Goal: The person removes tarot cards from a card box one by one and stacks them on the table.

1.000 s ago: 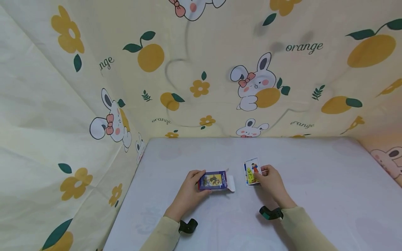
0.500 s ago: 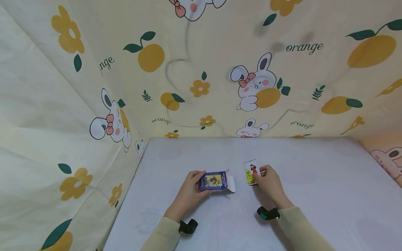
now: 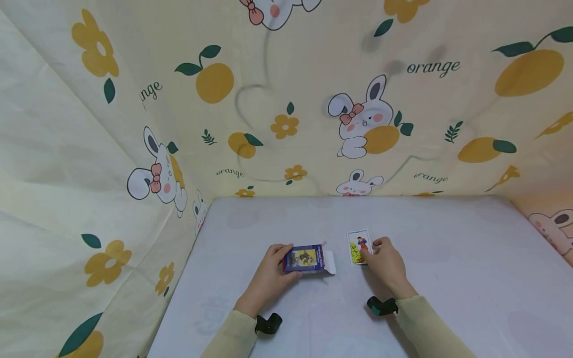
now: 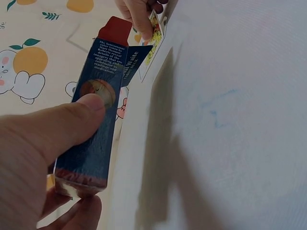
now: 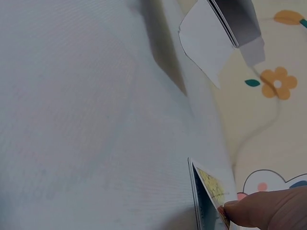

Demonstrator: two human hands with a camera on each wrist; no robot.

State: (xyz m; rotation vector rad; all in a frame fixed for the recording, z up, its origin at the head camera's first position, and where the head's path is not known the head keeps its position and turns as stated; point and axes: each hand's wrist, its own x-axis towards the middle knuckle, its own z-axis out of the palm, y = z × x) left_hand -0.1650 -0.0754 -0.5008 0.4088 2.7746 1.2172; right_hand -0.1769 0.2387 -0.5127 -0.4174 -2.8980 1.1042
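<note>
Gripped the box (image 3: 303, 258) in the left hand (image 3: 270, 272) by its sides, above the table (image 3: 286, 219), apparently leaving the open flap (image 3: 330, 262) free toward the cards (image 3: 359, 246). Pinched those, right of the box, in the right hand (image 3: 387, 265) by one edge, presumably to show the picture (image 3: 356, 252).

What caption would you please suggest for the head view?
Left hand grips an open blue card box while the right hand pinches illustrated cards.

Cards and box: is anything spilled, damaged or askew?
Nothing looks spilled or plainly damaged. Slightly askew: the front card in the right hand splays away from the cards behind it in the right wrist view, leaving a gap. The flap of the box stands open.
</note>
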